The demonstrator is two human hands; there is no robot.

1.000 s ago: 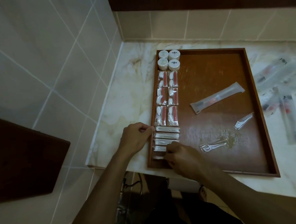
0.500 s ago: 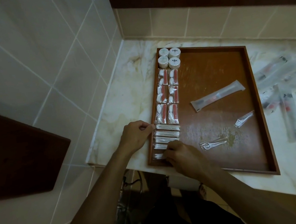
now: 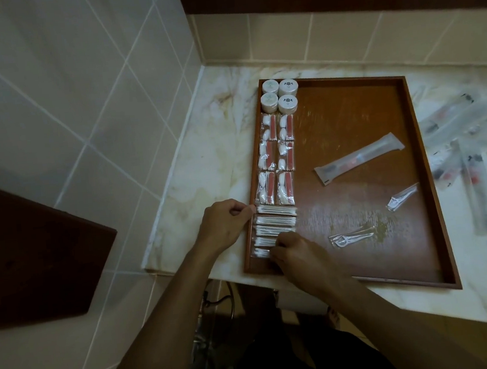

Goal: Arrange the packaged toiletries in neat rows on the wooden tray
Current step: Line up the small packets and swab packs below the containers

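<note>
right hand [image 3: 299, 253] covering cotton swab packets' [image 3: 265, 242] ends, possibly pinching one

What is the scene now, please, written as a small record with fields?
tray: wooden, on a marble counter
far left corner: four white jars in a square
below jars: six red-and-white packets, two columns
near left: swab packets stacked in one column
left hand: fingers at the top swab packet's left end
right hand: on the lowest swab packets
loose on tray: long packet, two small clear packets
off tray: more packets on the right
</note>
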